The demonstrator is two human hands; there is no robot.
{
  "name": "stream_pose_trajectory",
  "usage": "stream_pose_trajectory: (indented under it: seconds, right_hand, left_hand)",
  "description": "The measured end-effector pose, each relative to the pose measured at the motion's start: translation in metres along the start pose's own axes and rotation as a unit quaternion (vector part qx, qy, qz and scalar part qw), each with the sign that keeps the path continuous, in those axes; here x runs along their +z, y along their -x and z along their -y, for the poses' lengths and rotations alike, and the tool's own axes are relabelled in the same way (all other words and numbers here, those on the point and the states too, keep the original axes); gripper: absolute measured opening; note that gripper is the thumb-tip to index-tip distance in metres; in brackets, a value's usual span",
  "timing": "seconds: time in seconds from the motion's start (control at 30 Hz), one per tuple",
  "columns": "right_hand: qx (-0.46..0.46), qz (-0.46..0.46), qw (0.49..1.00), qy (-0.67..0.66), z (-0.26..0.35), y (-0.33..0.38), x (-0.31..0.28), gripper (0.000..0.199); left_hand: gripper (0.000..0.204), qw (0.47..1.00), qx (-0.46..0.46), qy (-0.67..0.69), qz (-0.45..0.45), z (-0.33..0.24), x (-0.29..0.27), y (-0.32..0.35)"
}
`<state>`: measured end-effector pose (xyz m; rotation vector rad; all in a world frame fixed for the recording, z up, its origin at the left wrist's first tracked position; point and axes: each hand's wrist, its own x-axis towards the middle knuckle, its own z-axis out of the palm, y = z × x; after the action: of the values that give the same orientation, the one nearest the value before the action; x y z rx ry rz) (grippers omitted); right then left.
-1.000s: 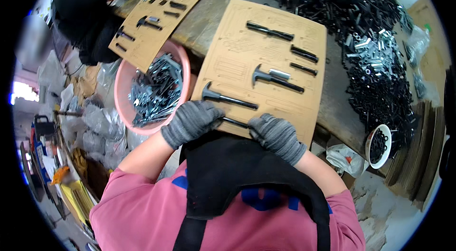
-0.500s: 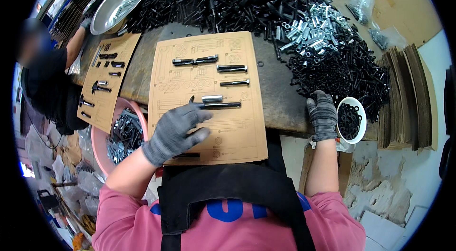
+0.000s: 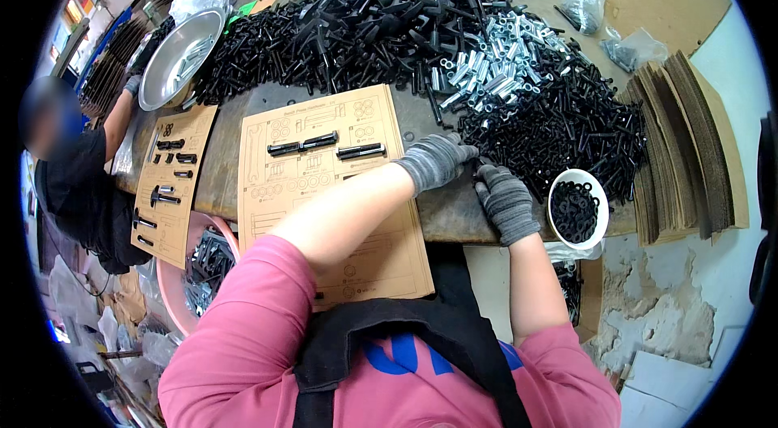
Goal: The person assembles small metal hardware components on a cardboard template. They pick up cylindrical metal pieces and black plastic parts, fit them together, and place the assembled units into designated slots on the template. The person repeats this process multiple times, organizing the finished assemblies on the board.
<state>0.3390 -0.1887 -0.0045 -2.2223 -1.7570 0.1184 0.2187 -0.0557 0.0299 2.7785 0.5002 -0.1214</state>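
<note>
My left hand, in a grey knit glove, reaches across a brown printed card to its right side. There its fingertips meet those of my right hand, gloved alike, over the table in front of the small black parts. Both hands are closed in a pinch around something dark and tiny that I cannot make out. On the card lie a long black bolt-like pair and a shorter black bolt. My left forearm hides much of the card's middle.
A heap of black hardware fills the back, with silver sleeves on it. A white bowl of black rings stands right, near stacked cardboard. At left are a metal basin, another loaded card, a pink tub and a co-worker.
My left hand has moved from above the card to the right and away from me. My right hand has shifted left from beside the bowl, so the fingertips now meet. The view has shifted too.
</note>
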Motion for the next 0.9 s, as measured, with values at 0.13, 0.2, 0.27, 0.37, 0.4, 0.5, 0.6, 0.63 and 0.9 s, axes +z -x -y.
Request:
stream_pose_trajectory:
  seconds: [0.13, 0.2, 0.27, 0.37, 0.4, 0.5, 0.6, 0.63, 0.9]
  right_hand:
    - [-0.017, -0.003, 0.998, -0.062, -0.005, 0.008, -0.008, 0.022]
    - [-0.025, -0.028, 0.996, -0.082, -0.011, 0.01, -0.005, 0.021]
    - [-0.004, -0.024, 0.996, -0.087, -0.014, 0.014, -0.004, 0.021]
    - [0.007, -0.02, 0.997, -0.07, -0.008, 0.013, -0.007, 0.022]
    - [0.01, -0.02, 0.998, -0.059, -0.006, 0.014, -0.007, 0.023]
    - [0.051, 0.029, 0.998, -0.007, 0.003, 0.01, -0.006, 0.023]
    - [-0.003, -0.019, 0.998, -0.06, -0.01, 0.011, 0.0, 0.022]
    - [-0.005, -0.03, 0.995, -0.098, -0.01, 0.013, -0.002, 0.02]
    - [-0.023, -0.099, 0.971, -0.215, 0.011, -0.005, -0.014, 0.015]
  left_hand:
    - [0.033, 1.0, -0.012, -0.005, -0.006, -0.004, 0.009, -0.016]
    - [0.03, 0.999, -0.032, -0.005, 0.01, -0.008, 0.007, -0.018]
    - [0.025, 0.999, -0.045, -0.015, 0.021, -0.008, 0.013, -0.026]
    - [0.023, 0.998, -0.055, -0.023, 0.015, -0.002, 0.025, -0.027]
    - [0.022, 0.998, -0.048, -0.031, 0.004, -0.004, 0.024, -0.025]
    - [0.021, 0.998, -0.049, -0.039, -0.017, -0.011, 0.013, -0.01]
    - [0.021, 0.997, -0.068, -0.021, -0.018, -0.01, -0.009, 0.019]
    - [0.021, 0.997, -0.063, -0.011, -0.045, 0.0, -0.009, 0.03]
    - [0.016, 0.967, -0.202, 0.029, -0.15, 0.087, -0.024, 0.153]
